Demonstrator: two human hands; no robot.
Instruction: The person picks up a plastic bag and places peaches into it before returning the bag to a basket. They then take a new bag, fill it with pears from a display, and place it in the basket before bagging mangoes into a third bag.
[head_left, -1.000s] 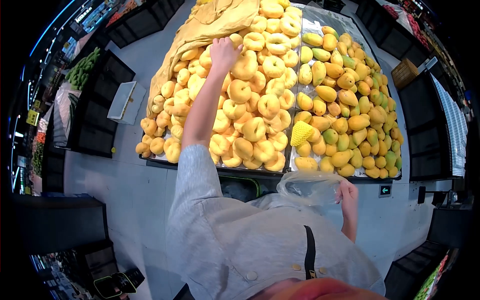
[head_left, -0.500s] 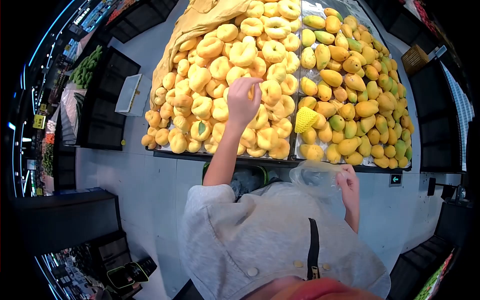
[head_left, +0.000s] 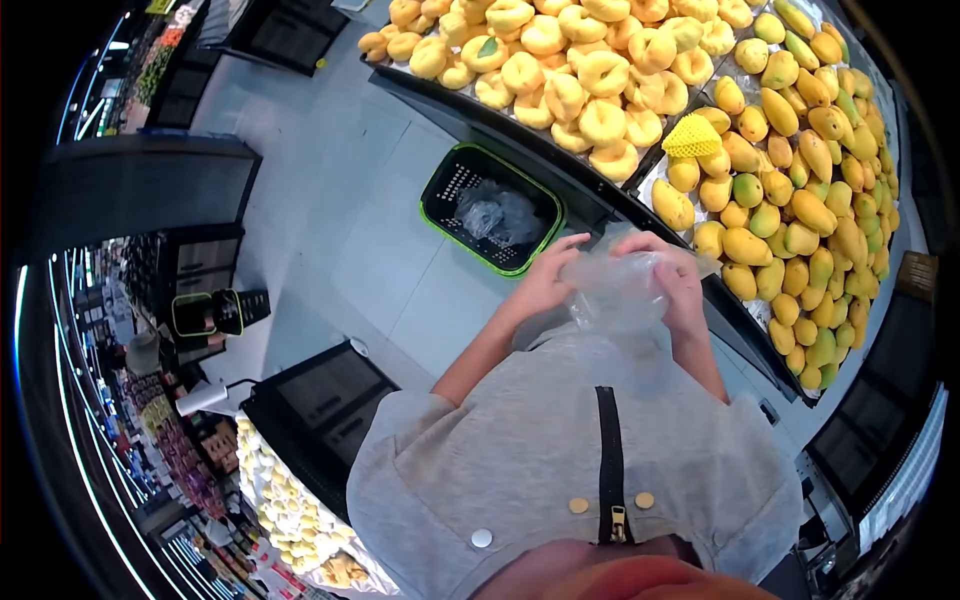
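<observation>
A clear plastic bag (head_left: 615, 288) hangs in front of my chest, gathered between both hands. My left hand (head_left: 548, 275) grips its left edge, with fingers bent at the rim. On the other side, my right hand (head_left: 675, 280) is closed on the bag's upper right part, fingers folded over the film. I cannot make out any fruit inside. Just beyond my hands is the display's front edge, with flat yellow peaches (head_left: 603, 72) heaped on the left and yellow-green mangoes (head_left: 745, 248) on the right.
A black basket with a green rim (head_left: 430, 213) stands on the floor, holding crumpled clear plastic bags (head_left: 497, 213). Among the mangoes sits a yellow foam net (head_left: 692, 137). Behind me on the left, another stand (head_left: 320, 415) adjoins pale fruit (head_left: 290, 510).
My left hand has come back from the peaches and taken hold of the bag beside my right hand. The view has turned and tilted down, bringing the whole basket into sight.
</observation>
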